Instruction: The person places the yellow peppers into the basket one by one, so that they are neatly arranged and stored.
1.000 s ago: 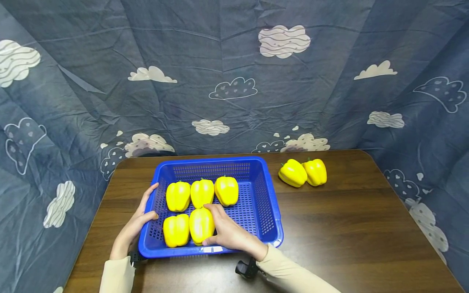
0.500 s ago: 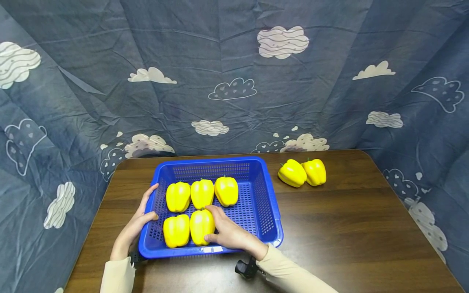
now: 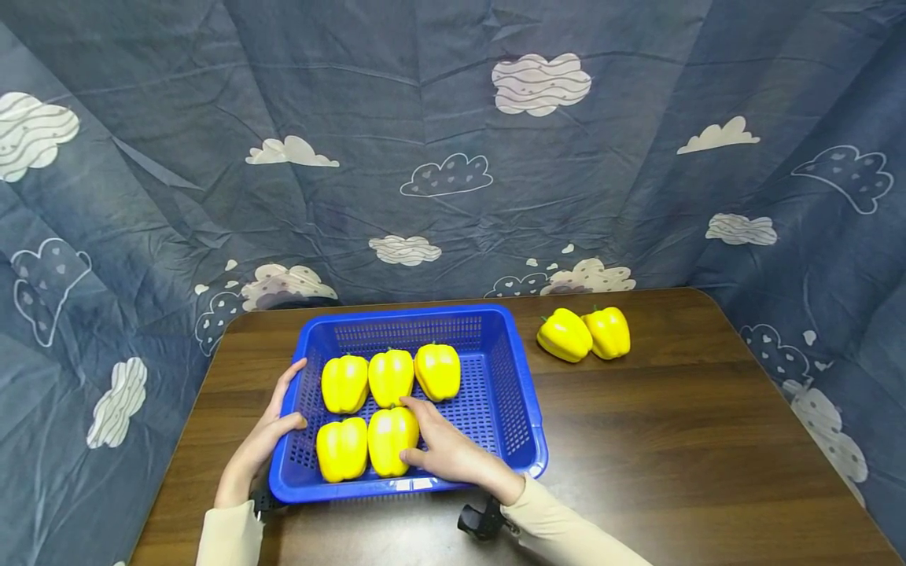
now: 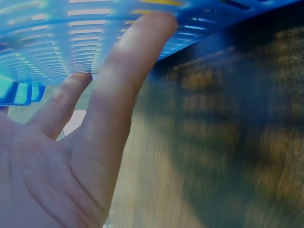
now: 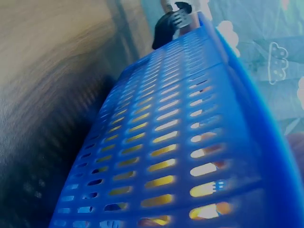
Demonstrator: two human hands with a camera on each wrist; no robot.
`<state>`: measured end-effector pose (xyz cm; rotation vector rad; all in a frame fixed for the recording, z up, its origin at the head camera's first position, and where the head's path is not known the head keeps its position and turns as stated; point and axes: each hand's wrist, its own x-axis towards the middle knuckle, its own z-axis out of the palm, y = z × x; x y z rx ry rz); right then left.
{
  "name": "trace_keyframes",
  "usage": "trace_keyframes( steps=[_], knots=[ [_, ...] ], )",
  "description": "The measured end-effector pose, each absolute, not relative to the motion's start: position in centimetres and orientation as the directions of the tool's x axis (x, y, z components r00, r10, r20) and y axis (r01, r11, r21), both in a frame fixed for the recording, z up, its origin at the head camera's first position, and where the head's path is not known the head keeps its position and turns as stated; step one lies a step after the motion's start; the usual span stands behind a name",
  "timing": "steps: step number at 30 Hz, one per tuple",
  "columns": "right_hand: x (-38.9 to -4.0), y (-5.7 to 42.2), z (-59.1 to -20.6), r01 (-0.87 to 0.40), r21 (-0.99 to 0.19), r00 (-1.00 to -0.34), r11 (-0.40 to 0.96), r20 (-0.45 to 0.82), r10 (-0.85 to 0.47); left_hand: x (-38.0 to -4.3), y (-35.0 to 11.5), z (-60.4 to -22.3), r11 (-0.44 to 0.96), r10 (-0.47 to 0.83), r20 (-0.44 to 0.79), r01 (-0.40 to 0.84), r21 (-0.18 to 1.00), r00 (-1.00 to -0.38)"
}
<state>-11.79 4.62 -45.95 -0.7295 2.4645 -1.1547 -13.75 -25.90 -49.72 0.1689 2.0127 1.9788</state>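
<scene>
Five-sided order aside, several yellow bell peppers point(image 3: 344, 384) lie in two rows inside a blue slotted plastic basket point(image 3: 527, 393). My right hand point(image 3: 446, 450) reaches over the basket's near rim and holds the right-hand pepper of the near row point(image 3: 391, 442), thumb on its near right side, a finger at its top. My left hand point(image 3: 265, 436) rests at the basket's left side, thumb and finger spread apart and straight. In the left wrist view, straight fingers point(image 4: 118, 80) lie against the slotted wall point(image 4: 85, 33). The right wrist view shows the basket's outer wall point(image 5: 161, 123); the right hand's fingers are mostly hidden there.
Two more yellow bell peppers point(image 3: 586, 334) lie side by side on the brown wooden table point(image 3: 672, 440), right of the basket. A dark blue curtain point(image 3: 453, 118) with cloud prints hangs behind the table. A black wrist camera point(image 3: 481, 520) sits under the right wrist.
My right thumb has slid up along the pepper's near right side. That pepper has shifted slightly to the right with the hand. My left hand stays at the basket's left side.
</scene>
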Motion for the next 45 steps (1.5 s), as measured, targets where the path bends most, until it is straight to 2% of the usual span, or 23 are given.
trace_keyframes(
  steps=[10, 19, 26, 40, 45],
  knots=[
    [-11.8, 7.5, -44.8, -0.258, -0.847, -0.825, 0.466, -0.058, -0.563, -13.7, -26.0, -49.7, 0.040, 0.299, -0.138, -0.132, 0.990, -0.944],
    [-12.4, 11.0, -43.8, -0.264, -0.862, -0.861, 0.433, 0.008, -0.509, -13.5, -25.9, -49.7, 0.018, 0.314, -0.113, -0.113, 0.993, -0.943],
    [-13.2, 14.2, -43.1, -0.260, -0.897, -0.888, 0.358, 0.076, -0.453, -13.6, -25.9, -49.9, 0.023, 0.314, -0.113, -0.111, 0.994, -0.943],
    [-15.3, 19.3, -44.2, -0.246, -0.955, -0.917, 0.166, 0.174, -0.360, -13.7, -25.8, -49.7, 0.029, 0.290, -0.151, -0.149, 0.988, -0.945],
    [-15.8, 20.4, -44.7, -0.299, -0.948, -0.904, 0.111, 0.244, -0.351, -13.6, -25.7, -49.6, 0.026, 0.297, -0.140, -0.139, 0.990, -0.944]
  ],
)
